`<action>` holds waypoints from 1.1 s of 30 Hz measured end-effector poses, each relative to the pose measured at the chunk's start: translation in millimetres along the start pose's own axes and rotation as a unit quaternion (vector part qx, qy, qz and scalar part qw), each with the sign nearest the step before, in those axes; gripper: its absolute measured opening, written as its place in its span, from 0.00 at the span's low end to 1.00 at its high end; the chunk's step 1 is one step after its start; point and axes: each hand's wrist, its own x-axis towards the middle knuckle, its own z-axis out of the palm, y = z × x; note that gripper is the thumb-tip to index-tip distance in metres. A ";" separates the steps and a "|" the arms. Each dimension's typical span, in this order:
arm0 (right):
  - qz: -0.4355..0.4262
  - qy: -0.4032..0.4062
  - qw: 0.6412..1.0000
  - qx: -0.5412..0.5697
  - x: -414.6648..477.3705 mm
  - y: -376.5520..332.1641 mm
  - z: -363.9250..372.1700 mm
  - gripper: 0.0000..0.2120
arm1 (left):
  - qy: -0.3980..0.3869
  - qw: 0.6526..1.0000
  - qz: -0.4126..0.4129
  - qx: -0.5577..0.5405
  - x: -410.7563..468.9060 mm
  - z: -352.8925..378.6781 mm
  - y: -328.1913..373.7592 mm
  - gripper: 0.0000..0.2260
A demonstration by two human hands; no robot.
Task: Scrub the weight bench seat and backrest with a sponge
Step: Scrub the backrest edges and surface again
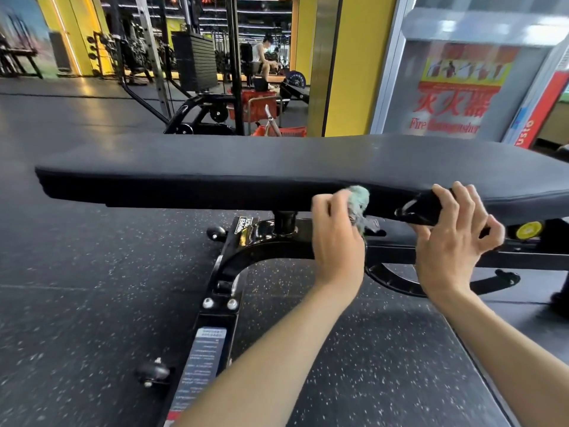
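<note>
A long black padded weight bench backrest (215, 167) lies flat across the view, with the seat pad (523, 195) continuing to the right. My left hand (337, 238) grips a crumpled pale green sponge (358, 200) and presses it against the near side edge of the pad. My right hand (455, 241) curls its fingers over the near edge of the pad just right of the sponge, at the gap between the two pads.
The bench's black steel frame (221, 291) with small wheels stands on speckled rubber flooring (92, 272). A yellow adjustment knob (528, 231) sits under the seat. Behind are a weight-stack machine (197, 57), an orange basket (258, 109), a fire extinguisher cabinet (455, 78) and a seated person (263, 57).
</note>
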 end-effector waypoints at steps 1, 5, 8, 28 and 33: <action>-0.002 0.003 1.000 -0.002 0.4 0.3 0.4 0.36 | 0.050 0.998 -0.028 -0.008 5.0 0.7 -1.4 0.16; -0.010 0.019 0.999 -0.034 -0.5 2.0 3.7 0.37 | 0.136 0.986 -0.101 0.004 20.5 3.5 -5.2 0.19; -0.018 0.034 0.997 -0.067 1.2 6.3 8.9 0.38 | 0.081 0.996 -0.018 0.028 8.4 27.3 5.2 0.21; 0.518 0.037 0.788 0.331 7.5 38.9 -8.5 0.34 | -0.099 0.784 0.599 0.124 22.6 72.6 16.8 0.09; 0.575 -0.084 0.672 0.460 16.3 40.5 -19.0 0.48 | -0.095 0.774 0.604 0.164 49.1 29.2 -16.0 0.07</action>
